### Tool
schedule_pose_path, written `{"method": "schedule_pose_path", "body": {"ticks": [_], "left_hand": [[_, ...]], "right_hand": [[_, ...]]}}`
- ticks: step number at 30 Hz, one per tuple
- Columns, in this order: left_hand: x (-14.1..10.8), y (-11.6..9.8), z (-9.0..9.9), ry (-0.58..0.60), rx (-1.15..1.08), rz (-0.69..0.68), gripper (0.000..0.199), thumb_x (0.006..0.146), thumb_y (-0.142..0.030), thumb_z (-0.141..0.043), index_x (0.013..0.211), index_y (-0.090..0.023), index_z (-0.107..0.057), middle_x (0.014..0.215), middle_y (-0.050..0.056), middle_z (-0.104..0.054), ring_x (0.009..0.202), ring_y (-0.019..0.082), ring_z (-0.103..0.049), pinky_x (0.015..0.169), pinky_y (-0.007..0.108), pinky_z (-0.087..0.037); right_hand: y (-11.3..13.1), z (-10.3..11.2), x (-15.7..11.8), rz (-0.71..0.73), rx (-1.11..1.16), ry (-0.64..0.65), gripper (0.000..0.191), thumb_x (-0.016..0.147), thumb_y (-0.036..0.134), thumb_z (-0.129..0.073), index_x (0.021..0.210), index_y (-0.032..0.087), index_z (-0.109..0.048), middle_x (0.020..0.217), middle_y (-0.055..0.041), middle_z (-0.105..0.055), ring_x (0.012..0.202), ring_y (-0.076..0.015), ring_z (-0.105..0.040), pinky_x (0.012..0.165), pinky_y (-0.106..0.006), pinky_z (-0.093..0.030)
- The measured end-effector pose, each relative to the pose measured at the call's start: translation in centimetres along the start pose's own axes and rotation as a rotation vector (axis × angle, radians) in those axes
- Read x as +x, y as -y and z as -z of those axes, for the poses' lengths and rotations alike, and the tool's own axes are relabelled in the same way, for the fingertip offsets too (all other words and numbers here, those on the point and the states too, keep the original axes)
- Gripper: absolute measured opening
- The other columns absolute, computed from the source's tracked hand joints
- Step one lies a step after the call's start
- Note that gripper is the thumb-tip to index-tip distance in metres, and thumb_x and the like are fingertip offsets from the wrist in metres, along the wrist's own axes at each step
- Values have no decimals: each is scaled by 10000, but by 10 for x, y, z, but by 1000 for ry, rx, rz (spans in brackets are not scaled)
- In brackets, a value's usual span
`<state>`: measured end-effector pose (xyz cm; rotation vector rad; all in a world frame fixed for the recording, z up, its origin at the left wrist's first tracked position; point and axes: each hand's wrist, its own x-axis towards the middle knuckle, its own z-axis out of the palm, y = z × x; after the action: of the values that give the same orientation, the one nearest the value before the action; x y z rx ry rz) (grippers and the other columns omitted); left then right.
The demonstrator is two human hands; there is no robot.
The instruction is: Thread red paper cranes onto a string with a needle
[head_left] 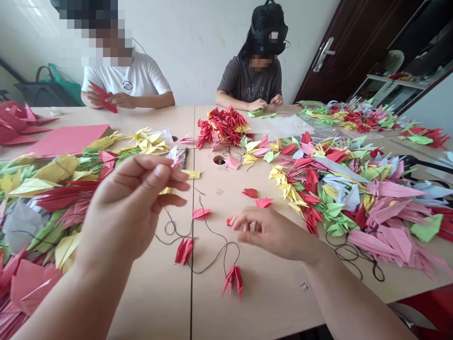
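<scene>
Thumb and fingers of my left hand [132,203] pinch a thin needle [193,189] that points to the right. Dark thread [212,231] loops over the tabletop below it, running by a folded red paper crane [201,214]. Two more red paper cranes lie near the thread, one at the left [184,250] and one closer to me [232,282]. My right hand [264,231] is low over the table with bent fingers and the thumb apart. Its fingertips are at a small red folded paper [229,221], mostly hidden. Two red folded papers [257,197] lie just beyond.
Heaps of coloured paper cranes lie at left [53,203] and right [339,184], with a red bundle [222,125] at the back. A pen [184,158] lies near a cable hole [219,160]. Two people sit opposite; one holds red paper [104,97].
</scene>
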<state>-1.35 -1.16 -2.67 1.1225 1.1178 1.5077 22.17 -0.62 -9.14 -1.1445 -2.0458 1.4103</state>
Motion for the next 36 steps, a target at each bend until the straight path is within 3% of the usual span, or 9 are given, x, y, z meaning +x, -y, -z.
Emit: {"method": "schedule_pose_path", "body": {"ticks": [3,5,11,17,22,24,27,30,36], "left_hand": [[-6,11,-6,176,85,30,46,884,-254,-649,854,-219,-644,785,-37,-712,716,96,-672,576,154,-580],[-8,20,-7,258,131,37,65,892,-283,-642,884,-218,-645,810,-25,-716,741,99,-676,620,169,-593],[-11,32,-10,362,209,59,93,923,-298,-592,924,-213,-630,819,-16,-714,723,102,-677,649,198,-591],[-19,36,-19,423,361,51,84,911,-265,-580,905,-221,-651,744,-25,-687,696,105,-635,623,197,-535],[-17,38,-23,480,457,48,114,883,-302,-589,912,-217,-660,757,-6,-671,676,126,-595,603,226,-482],[-11,41,-20,512,582,71,139,868,-342,-597,902,-221,-656,743,-6,-664,638,131,-579,562,229,-451],[-1,50,-13,660,933,109,142,833,-334,-597,770,-226,-665,662,-13,-634,577,143,-545,530,244,-393],[3,61,-9,797,1207,109,111,791,-299,-599,747,-221,-665,747,16,-663,638,179,-579,557,267,-376],[2,76,-6,867,1323,110,124,810,-224,-526,742,-217,-629,801,43,-648,687,211,-594,564,289,-328]], "right_hand": [[1,-3,0,-4,240,-259,292,878,479,-622,1015,224,-659,880,-40,-655,734,-157,-602,616,-276,-472],[3,-5,0,26,352,-324,334,866,486,-638,1069,222,-652,803,-25,-633,668,-138,-589,527,-241,-447],[8,-14,-1,55,435,-233,328,868,415,-665,1129,217,-655,813,-27,-658,688,-126,-621,521,-215,-478],[6,-20,2,71,528,-165,157,842,343,-705,912,202,-711,819,-9,-683,619,-85,-586,501,-201,-450],[2,-20,6,64,483,-172,126,843,324,-699,836,198,-690,754,9,-640,616,-89,-565,504,-207,-437],[2,-18,7,65,444,-231,136,852,320,-683,817,190,-664,715,13,-611,615,-93,-554,513,-212,-437],[2,-14,7,57,456,-331,164,862,342,-660,824,186,-629,681,19,-589,593,-95,-534,519,-220,-439],[1,-13,8,54,520,-356,177,857,350,-657,822,183,-608,672,23,-587,590,-95,-539,507,-216,-432],[0,-17,10,55,546,-333,148,835,300,-677,818,176,-598,667,30,-595,562,-77,-520,507,-201,-438]]}}
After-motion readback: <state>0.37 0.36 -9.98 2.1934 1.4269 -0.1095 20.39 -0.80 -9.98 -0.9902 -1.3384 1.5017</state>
